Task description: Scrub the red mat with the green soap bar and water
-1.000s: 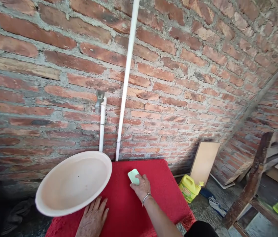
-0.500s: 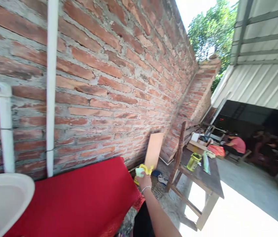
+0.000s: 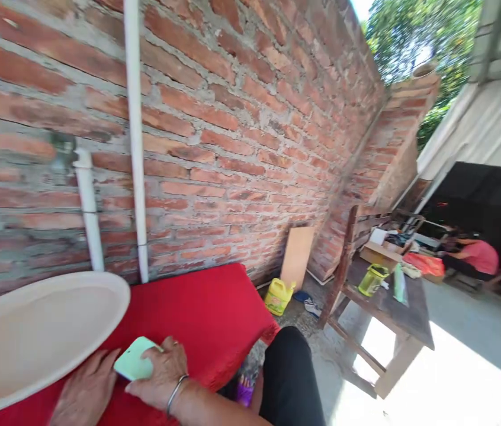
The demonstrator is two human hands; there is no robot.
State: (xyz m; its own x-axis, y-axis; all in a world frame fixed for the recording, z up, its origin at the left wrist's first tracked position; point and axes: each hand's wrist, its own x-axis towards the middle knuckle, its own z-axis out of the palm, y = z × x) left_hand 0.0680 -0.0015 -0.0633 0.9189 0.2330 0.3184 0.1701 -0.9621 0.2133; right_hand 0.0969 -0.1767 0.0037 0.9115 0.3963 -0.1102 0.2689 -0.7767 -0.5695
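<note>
Red cloth: a bright red fabric (image 3: 206, 307) covers the tabletop in front of the person, up against the brick wall (image 3: 241, 136).
Green card: a flat, pale mint-green piece with rounded corners (image 3: 132, 360) sits low over the red cloth, near the front edge, between the two hands.
Right hand: the right hand (image 3: 161, 373) lies over the green card; its fingers (image 3: 171, 348) are curled down across the card's right side and grip it. A metal bangle (image 3: 174, 395) circles the wrist.
Left hand: the left hand (image 3: 85, 393) lies flat on the red cloth, palm down, fingers spread and holding nothing. Its fingertips reach to just beside the card's left edge; whether they touch it, I cannot tell.
Basin: a wide, shallow cream basin (image 3: 32, 331) rests on the left of the cloth, its rim just above the left hand.
Pipes: two white pipes (image 3: 134, 142) run up the wall behind the basin; the shorter one ends in a tap (image 3: 64, 148).
Floor: a yellow jug (image 3: 278, 296) stands beside a board (image 3: 297, 255) that leans on the wall.
Wooden bench: to the right, a dark wooden bench (image 3: 392, 307) carries a green jar (image 3: 371, 279) and a box (image 3: 377, 253).
Background: a person in a pink top (image 3: 477, 255) crouches far off in the shade.
</note>
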